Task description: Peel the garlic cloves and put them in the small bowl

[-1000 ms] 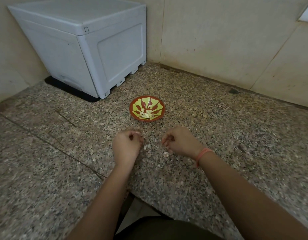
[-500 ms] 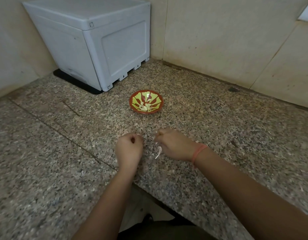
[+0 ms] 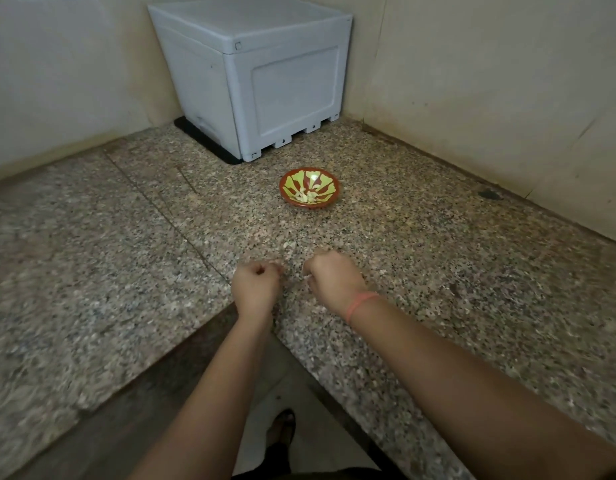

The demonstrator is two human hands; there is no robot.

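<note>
A small red bowl (image 3: 286,195) with a yellow-green pattern stands on the granite counter, with several peeled garlic cloves (image 3: 308,198) inside. Nearer to me, my left hand (image 3: 256,287) is curled, and a pale garlic clove (image 3: 276,262) shows at its fingertips. My right hand (image 3: 330,280), with an orange band on the wrist, is curled a little to the right. It pinches a small white bit of garlic peel (image 3: 308,277) under its fingers. The two hands are slightly apart and well short of the bowl. A pale scrap (image 3: 289,244) lies on the counter between hands and bowl.
A grey plastic box (image 3: 265,81) on a black mat fills the back corner behind the bowl. Beige walls close the counter (image 3: 438,254) at the back and the right. The counter's inner corner edge runs under my forearms, and a sandalled foot (image 3: 282,429) shows on the floor below.
The view has swung, so the box and bowl now sit further right. The long strip of peel that hung from my right hand is now only a small white bit. My hands stay close together.
</note>
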